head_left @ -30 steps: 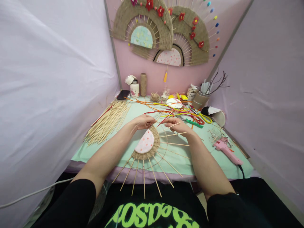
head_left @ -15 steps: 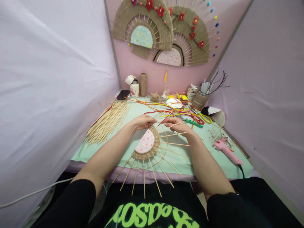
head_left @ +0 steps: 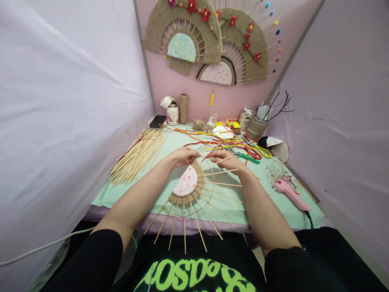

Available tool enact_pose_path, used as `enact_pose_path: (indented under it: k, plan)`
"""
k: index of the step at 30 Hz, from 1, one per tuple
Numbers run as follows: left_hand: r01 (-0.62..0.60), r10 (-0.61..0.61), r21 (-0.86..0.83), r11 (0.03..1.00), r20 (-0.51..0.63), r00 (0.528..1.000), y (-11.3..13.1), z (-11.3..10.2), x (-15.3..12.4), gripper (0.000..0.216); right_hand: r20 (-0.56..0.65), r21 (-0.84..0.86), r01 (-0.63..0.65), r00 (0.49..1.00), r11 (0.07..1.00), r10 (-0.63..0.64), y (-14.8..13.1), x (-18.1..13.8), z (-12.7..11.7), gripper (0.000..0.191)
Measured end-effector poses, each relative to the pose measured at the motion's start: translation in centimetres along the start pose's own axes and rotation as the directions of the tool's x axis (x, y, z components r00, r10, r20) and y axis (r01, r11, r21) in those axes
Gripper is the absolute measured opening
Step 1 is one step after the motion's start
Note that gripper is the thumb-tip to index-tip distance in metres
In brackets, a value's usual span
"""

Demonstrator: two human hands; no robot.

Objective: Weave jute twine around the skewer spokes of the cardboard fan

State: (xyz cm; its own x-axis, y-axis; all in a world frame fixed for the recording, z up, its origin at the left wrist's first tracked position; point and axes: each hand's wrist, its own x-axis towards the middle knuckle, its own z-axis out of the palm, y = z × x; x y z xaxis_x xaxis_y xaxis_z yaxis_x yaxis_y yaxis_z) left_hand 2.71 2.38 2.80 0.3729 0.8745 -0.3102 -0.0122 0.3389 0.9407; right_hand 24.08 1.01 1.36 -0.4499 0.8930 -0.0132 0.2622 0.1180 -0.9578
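A half-woven fan [head_left: 187,186] lies on the green table top [head_left: 267,202]. It has a pink dotted half-disc centre, a band of jute weave around it and thin wooden skewers spreading out toward me. My left hand [head_left: 182,155] pinches at the far rim of the weave. My right hand [head_left: 225,159] is just to its right, fingers closed around the jute string among the far skewers. The string between the two hands is too thin to make out clearly.
A pile of bamboo skewers [head_left: 138,156] lies at the left. Coloured pipe cleaners [head_left: 231,142], green-handled pliers [head_left: 247,157], a pink glue gun [head_left: 290,192], a twine spool [head_left: 183,108], a jar [head_left: 172,112] and a phone [head_left: 157,121] crowd the back. Finished fans [head_left: 209,38] hang on the pink wall.
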Motion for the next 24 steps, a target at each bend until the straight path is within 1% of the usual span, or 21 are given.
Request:
enact_pose_path:
  k: [4,8,11,16,19,24]
  plan:
    - [-0.029,0.029,0.018,0.999,-0.004,1.0,-0.1,0.0,0.0,0.022,-0.006,-0.01,-0.018,1.0,1.0,0.018,-0.1,0.0,0.0,0.038]
    - [-0.02,0.022,0.046,0.999,-0.025,0.999,-0.1,0.2,0.0,0.02,-0.009,-0.024,-0.01,1.0,1.0,0.01,-0.1,-0.1,-0.1,0.038]
    - [-0.04,0.041,0.054,0.998,-0.027,0.999,-0.2,0.2,-0.1,0.017,-0.003,-0.043,-0.003,1.0,0.999,0.003,0.0,-0.1,-0.4,0.039]
    - [-0.109,0.11,0.082,0.991,-0.013,0.994,-0.5,0.0,-0.1,0.01,0.015,-0.088,-0.014,1.0,0.996,0.016,0.2,-0.4,-1.5,0.04]
    - [-0.139,0.14,0.106,0.985,-0.001,0.99,-0.6,-0.1,-0.1,0.01,0.013,-0.112,-0.006,1.0,0.994,0.007,0.1,-0.9,-2.5,0.036]
    - [-0.145,0.15,0.159,0.977,-0.024,0.988,-0.7,0.0,-0.2,0.011,-0.036,-0.117,0.003,0.999,0.993,-0.007,-0.1,-1.7,-3.8,0.031]
